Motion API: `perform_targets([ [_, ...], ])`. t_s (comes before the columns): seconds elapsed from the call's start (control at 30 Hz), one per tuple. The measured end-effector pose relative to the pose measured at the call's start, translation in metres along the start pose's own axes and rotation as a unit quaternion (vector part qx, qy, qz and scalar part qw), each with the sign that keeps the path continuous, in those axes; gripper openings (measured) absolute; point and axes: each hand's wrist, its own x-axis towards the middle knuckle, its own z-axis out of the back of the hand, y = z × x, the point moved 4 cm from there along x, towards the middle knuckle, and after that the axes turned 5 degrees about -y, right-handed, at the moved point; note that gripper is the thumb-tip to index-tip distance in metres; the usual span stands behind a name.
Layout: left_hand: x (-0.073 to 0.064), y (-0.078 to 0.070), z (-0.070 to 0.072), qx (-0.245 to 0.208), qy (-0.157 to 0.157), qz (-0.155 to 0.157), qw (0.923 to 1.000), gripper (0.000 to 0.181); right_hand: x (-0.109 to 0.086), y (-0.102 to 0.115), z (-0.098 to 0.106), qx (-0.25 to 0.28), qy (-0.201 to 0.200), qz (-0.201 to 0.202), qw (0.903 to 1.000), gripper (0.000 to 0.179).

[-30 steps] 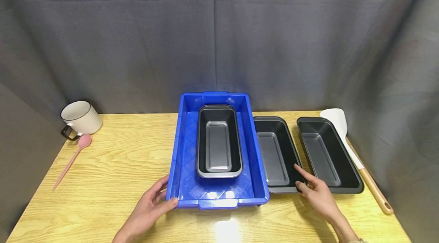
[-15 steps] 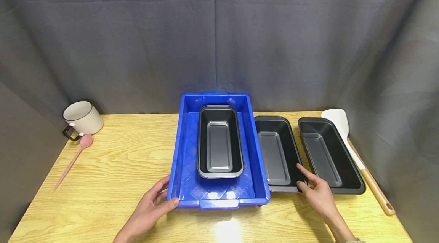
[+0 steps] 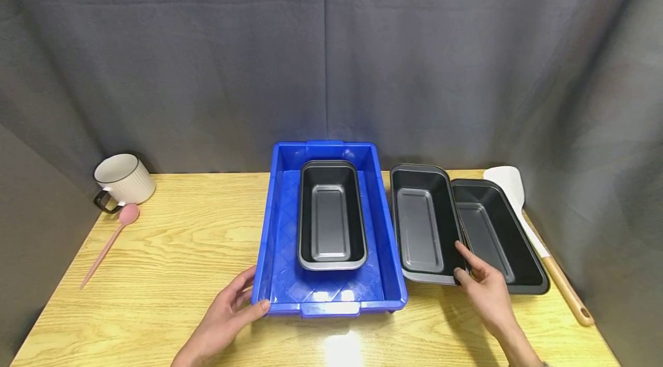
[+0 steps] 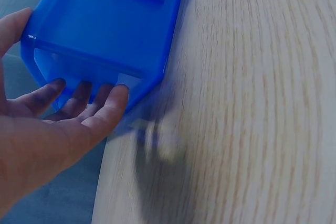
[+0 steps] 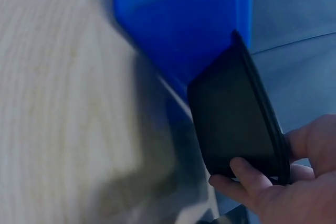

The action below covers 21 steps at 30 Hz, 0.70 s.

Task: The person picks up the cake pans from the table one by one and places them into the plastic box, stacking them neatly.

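In the head view my right hand (image 3: 487, 295) pinches the front right corner of a dark loaf pan (image 3: 419, 229), index finger inside and thumb at the rim. The right wrist view shows the loaf pan (image 5: 231, 114) raised off the wood, with more fingers (image 5: 252, 177) under it. My left hand (image 3: 228, 312) grips the front left corner of a blue tray (image 3: 331, 308), thumb on the rim. Its other fingers (image 4: 110, 103) lie against the outer wall in the left wrist view. Inside the tray rests another loaf pan (image 3: 331, 217).
A third loaf pan (image 3: 487, 229) stands at the right, beside a white spatula (image 3: 533, 234) with a wooden handle. At the far left are a ribbed white mug (image 3: 126, 180) and a pink spoon (image 3: 109, 246). Grey curtain (image 3: 321, 56) closes off the table's back and sides.
The pan in my right hand has come up off the table and slightly right, out from beside the tray, now overlapping the right-hand pan's edge. My left hand and the tray have stayed put.
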Motion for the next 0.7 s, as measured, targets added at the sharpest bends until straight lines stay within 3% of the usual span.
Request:
perform_targets([
  [0.37, 0.000, 0.002, 0.000, -0.004, -0.003, 0.004, 1.0000, 0.063, 0.005, 0.013, 0.018, 0.021, 0.000, -0.034, 0.9992, 0.052],
  [0.6, 0.000, 0.001, 0.000, -0.004, -0.002, 0.003, 1.0000, 0.063, 0.010, 0.029, 0.024, 0.099, 0.010, -0.024, 0.9947, 0.053],
  [0.7, 0.000, 0.001, -0.001, -0.003, -0.002, 0.003, 1.0000, 0.063, 0.012, 0.039, 0.024, 0.107, 0.006, -0.020, 0.9940, 0.053],
])
